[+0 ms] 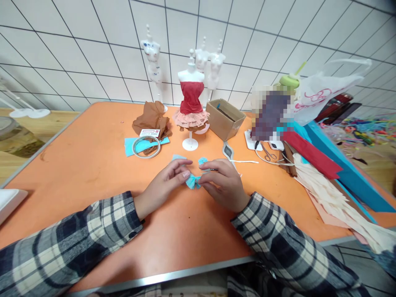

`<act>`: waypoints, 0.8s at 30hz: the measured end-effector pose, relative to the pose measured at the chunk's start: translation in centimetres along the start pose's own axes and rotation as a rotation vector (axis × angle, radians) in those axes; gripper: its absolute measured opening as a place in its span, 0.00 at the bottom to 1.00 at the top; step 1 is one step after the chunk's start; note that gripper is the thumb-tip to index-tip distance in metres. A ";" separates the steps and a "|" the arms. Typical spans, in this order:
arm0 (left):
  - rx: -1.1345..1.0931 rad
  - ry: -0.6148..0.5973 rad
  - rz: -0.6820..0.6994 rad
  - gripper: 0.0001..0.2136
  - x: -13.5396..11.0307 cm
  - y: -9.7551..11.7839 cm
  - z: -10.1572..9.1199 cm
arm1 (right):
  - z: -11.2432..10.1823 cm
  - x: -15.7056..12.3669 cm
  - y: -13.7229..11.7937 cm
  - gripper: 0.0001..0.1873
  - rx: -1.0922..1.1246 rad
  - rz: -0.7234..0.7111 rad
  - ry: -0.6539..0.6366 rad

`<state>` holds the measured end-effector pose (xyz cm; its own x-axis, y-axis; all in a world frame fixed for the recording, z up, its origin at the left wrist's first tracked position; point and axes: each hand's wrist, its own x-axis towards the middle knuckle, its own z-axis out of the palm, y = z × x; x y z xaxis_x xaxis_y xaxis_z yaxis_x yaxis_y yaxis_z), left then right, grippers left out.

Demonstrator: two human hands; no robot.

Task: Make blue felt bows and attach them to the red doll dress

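Both of my hands rest on the orange table [93,156], pinching a small gathered piece of light blue crepe paper [193,180] between them. My left hand [163,183] grips its left end with thumb and fingertips. My right hand [221,181] is curled around its right part, with more blue paper showing above the fingers. Just behind stands a small white mannequin [190,103] on a round base, wearing a red top and a pink ruffled skirt.
Behind my hands lie a brown paper bundle [153,119], a white ring on blue paper [146,146], a cardboard box [225,119] and scissors [269,153]. Red, cream and blue paper sheets [321,173] pile at the right. More white mannequins [151,53] stand by the tiled wall.
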<state>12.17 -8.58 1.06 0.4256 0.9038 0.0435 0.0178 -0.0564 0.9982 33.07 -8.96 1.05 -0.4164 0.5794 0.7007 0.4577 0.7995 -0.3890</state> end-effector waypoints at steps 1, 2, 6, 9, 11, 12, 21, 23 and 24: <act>0.066 0.004 0.070 0.18 -0.1 0.1 -0.1 | 0.0 0.0 0.0 0.04 0.032 0.012 -0.009; 0.155 -0.013 0.144 0.20 -0.1 0.2 -0.3 | 0.0 0.1 0.0 0.04 0.071 0.042 -0.026; 0.550 -0.102 0.315 0.17 -0.2 0.4 -0.6 | 0.4 0.2 0.0 0.03 0.205 0.236 -0.104; 0.604 -0.006 0.264 0.09 0.0 0.3 -0.5 | 0.6 0.2 -0.1 0.03 0.236 0.262 -0.117; 0.567 0.055 0.192 0.09 0.1 0.1 -0.4 | 0.7 0.2 -0.1 0.03 0.226 0.242 -0.099; 0.544 0.068 0.154 0.09 0.1 0.0 -0.4 | 0.7 0.2 -0.1 0.02 0.207 0.235 -0.084; 0.288 0.057 0.157 0.17 0.0 -0.3 -0.3 | 0.1 0.0 -0.2 0.04 0.052 0.087 -0.067; 0.270 0.013 0.234 0.24 0.0 -0.3 -0.1 | 0.2 0.0 -0.4 0.04 0.136 0.178 -0.072; 0.260 -0.015 0.254 0.24 0.0 -0.3 0.0 | 0.3 0.0 -0.5 0.03 0.180 0.238 -0.062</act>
<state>12.14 -8.50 0.73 0.4589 0.8410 0.2867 0.1379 -0.3862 0.9121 32.59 -9.29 1.06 -0.3639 0.7581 0.5412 0.4040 0.6520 -0.6417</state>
